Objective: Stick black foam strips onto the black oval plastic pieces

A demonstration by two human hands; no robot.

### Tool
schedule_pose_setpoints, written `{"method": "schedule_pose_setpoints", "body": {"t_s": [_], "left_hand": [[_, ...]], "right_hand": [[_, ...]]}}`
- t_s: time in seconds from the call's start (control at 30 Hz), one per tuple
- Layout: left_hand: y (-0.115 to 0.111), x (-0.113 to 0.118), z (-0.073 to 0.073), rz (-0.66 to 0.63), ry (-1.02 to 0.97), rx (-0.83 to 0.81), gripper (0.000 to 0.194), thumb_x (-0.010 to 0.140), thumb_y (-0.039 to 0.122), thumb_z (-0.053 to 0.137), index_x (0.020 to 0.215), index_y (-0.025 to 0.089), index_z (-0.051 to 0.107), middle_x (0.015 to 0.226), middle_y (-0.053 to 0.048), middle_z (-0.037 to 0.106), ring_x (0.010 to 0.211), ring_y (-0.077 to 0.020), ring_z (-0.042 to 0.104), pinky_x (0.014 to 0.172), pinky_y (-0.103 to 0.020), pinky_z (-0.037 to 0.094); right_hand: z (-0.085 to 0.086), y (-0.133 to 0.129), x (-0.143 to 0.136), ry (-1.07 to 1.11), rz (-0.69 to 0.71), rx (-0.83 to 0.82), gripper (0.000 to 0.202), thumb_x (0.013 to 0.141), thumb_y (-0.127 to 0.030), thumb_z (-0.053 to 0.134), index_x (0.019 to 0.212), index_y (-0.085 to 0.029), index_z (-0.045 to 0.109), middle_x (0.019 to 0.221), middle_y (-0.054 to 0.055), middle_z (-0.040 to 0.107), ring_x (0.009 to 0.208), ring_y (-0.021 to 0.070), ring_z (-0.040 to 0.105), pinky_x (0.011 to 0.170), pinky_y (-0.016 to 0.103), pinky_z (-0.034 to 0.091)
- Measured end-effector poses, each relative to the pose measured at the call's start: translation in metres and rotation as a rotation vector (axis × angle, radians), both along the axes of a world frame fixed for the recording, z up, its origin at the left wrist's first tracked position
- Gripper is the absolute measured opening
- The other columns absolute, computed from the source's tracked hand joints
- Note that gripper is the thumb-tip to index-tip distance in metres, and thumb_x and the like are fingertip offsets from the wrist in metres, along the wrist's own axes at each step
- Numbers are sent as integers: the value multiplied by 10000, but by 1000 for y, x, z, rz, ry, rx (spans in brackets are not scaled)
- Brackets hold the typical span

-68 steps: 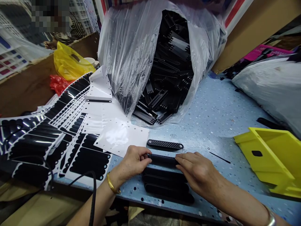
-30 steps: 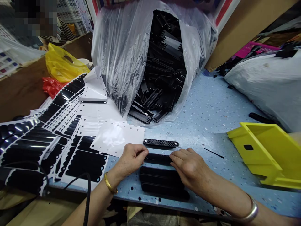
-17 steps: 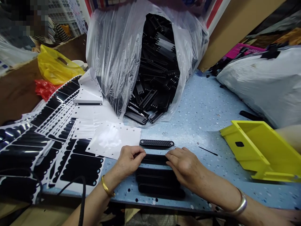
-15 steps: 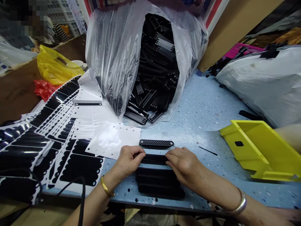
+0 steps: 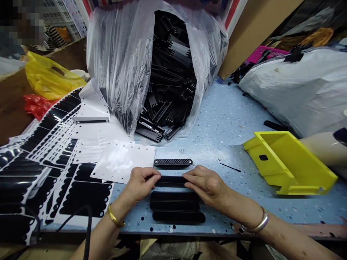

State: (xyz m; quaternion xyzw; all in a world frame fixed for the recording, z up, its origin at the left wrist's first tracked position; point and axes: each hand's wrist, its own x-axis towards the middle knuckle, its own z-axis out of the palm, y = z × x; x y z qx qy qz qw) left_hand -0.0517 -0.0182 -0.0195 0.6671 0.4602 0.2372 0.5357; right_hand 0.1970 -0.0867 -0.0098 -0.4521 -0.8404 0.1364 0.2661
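Note:
A long black strip-shaped piece [image 5: 171, 181] lies on the blue table, its two ends pinched by my hands. My left hand [image 5: 143, 183] has its thumb and finger closed on the left end. On the right end, my right hand [image 5: 204, 183] presses with fingers together. Just beyond is a black piece with a mesh-patterned face and a small hole at each end [image 5: 173, 163]. Nearer me, several smooth black strip pieces [image 5: 176, 206] lie stacked in parallel rows. What lies under my fingertips is hidden.
A clear plastic bag [image 5: 119, 68] full of black plastic parts [image 5: 173, 79] stands behind. Black sticker sheets [image 5: 84, 195] and white backing paper [image 5: 124, 160] cover the left. A yellow bin [image 5: 290, 162] sits right, near a thin black strip [image 5: 230, 167]. A dark cable [image 5: 88, 231] crosses the front left.
The whole scene has shifted slightly left in view as the camera moved. Both hands keep their hold on the ends of the same black strip piece.

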Motion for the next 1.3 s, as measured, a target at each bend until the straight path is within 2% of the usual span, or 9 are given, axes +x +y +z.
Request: {"method": "schedule_pose_setpoints", "body": {"t_s": [0.23, 0.47, 0.63, 0.83, 1.0, 1.13, 1.23, 1.3], "left_hand": [[0, -1, -2, 12, 6, -12, 246, 772, 359, 614, 748, 146, 735, 598, -21, 658, 486, -131, 605, 477, -208, 483], [0, -1, -3, 27, -4, -17, 244, 755, 368, 634, 747, 149, 742, 608, -24, 678, 471, -127, 599, 471, -212, 498], [0, -1, -2, 28, 2, -14, 237, 749, 363, 645, 741, 150, 747, 614, -29, 687, 475, -130, 603, 470, -213, 503], [0, -2, -3, 25, -18, -21, 245, 751, 376, 648, 739, 152, 748, 605, -28, 685, 478, -129, 599, 476, -215, 503], [0, -1, -5, 21, -22, -17, 252, 739, 386, 645, 722, 155, 745, 602, -27, 681, 474, -128, 584, 473, -215, 486], [0, 0, -2, 6, -21, -18, 259, 743, 392, 631, 702, 156, 727, 597, -22, 663, 483, -131, 576, 475, -216, 469], [0, 0, 1, -27, 3, 6, 267, 765, 397, 606, 701, 159, 709, 585, -13, 635, 497, -139, 580, 482, -221, 451], [0, 0, 3, -53, 22, 31, 285, 786, 402, 576, 699, 157, 693, 573, -8, 613, 510, -148, 584, 493, -229, 441]], "right_hand": [[-9, -8, -3, -50, 11, 125, 308, 995, -127, 458, 1288, -135, 552, 950, 116, 671, 838, 226, 583, 719, 383, 526], [-7, -8, -5, -58, 8, 146, 265, 993, -120, 448, 1220, -114, 584, 890, 104, 676, 793, 218, 568, 708, 377, 522], [-16, -10, -2, -173, 45, 230, 331, 961, -68, 422, 1259, -57, 566, 981, 163, 697, 808, 247, 586, 673, 400, 503], [-13, -17, 8, -263, 60, 154, 456, 929, -23, 364, 1360, -66, 510, 1151, 195, 677, 938, 253, 613, 743, 411, 523], [-14, -18, 8, -290, 47, 185, 448, 915, -17, 373, 1329, -60, 538, 1197, 205, 669, 1010, 289, 615, 744, 446, 536], [-3, -23, 16, -175, -91, 194, 282, 970, -175, 502, 1215, -100, 619, 1120, 195, 691, 965, 281, 644, 766, 441, 554], [8, -33, 25, 45, -329, 156, 240, 961, -277, 556, 1119, -135, 668, 896, 123, 719, 785, 226, 675, 692, 358, 568], [10, -38, 24, 203, -509, 35, 226, 958, -314, 535, 971, -170, 709, 715, 51, 694, 604, 183, 651, 573, 295, 540]]}}
